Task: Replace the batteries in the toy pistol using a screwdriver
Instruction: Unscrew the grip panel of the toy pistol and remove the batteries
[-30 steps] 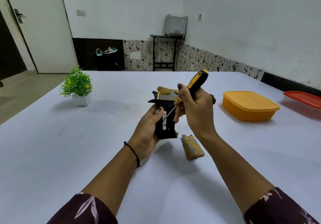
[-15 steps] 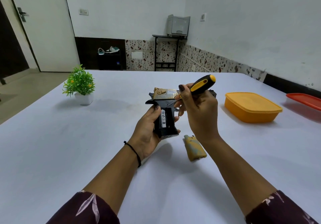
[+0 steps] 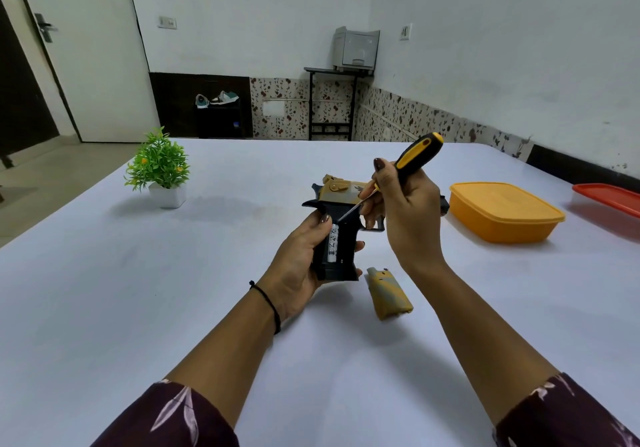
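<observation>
Toy pistol (image 3: 343, 193): black frame, gold slide, held above counter (image 3: 173, 308) in left hand (image 3: 294, 266), grip toward camera, side compartment open.
Battery (image 3: 332, 242): white, printed label, seated lengthwise in grip.
Screwdriver (image 3: 417, 153): black-yellow handle in right hand (image 3: 408, 214), thin shaft slanting down-left, tip at battery's upper end.
Grip cover (image 3: 388, 294): worn gold, flat on counter, just right of pistol butt.

light: bright, even, indoor | shadows: soft, on table (image 3: 104, 308) | focus: sharp | edges: wide-angle bowing
</observation>
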